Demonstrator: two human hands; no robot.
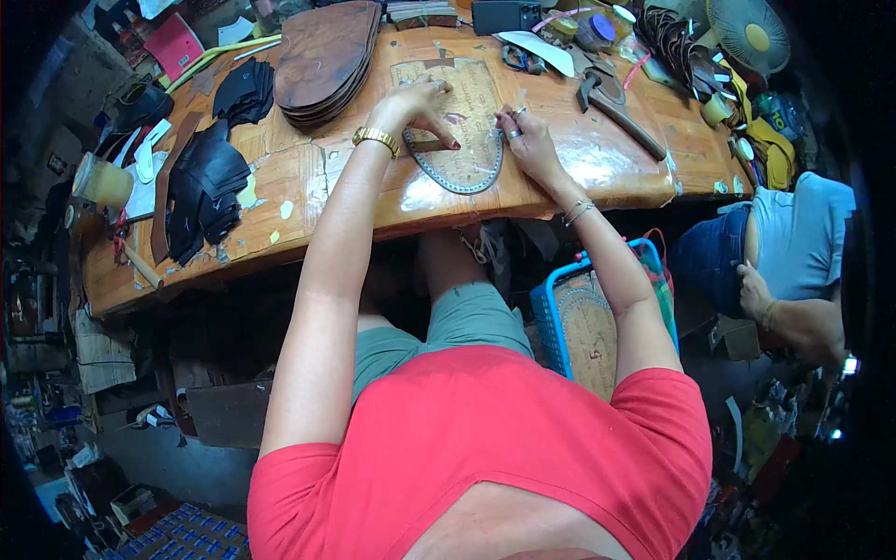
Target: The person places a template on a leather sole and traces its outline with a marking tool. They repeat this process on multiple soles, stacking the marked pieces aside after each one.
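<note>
A tan, round-ended template [471,93] lies on the wooden table in front of me, with a line of small marks along its curved lower edge. My left hand [417,110] rests on its left part, fingers spread and thumb reaching toward the middle. At the template's right edge is my right hand [528,140], its fingers pinched together. A thin tip seems to rise above those fingers, but I cannot make out what they hold. What lies under the template, if anything, is hidden.
A stack of brown leather panels [327,61] sits at the back left, near black leather pieces [201,187]. To the right lies a hammer [621,112]. A blue basket [553,331] holding another template stands below the table's front edge. Another person [793,247] is at far right.
</note>
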